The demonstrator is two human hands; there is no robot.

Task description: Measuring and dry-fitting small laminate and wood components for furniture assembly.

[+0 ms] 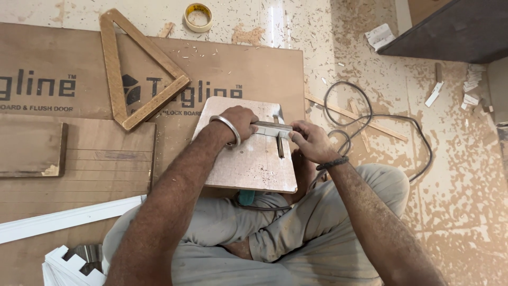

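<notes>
two hands (241,122) (309,140), one tape roll (198,17), one wooden triangle (138,69) (both lying flat).

We see the small board (248,153) on our lap, the wooden triangle (138,69) on the plywood sheet (63,58) to its left, the cable (370,116) on the floor (465,185) to its right.

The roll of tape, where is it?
In the head view, the roll of tape lies on the dusty floor at top centre, right of the wooden triangle.
</notes>
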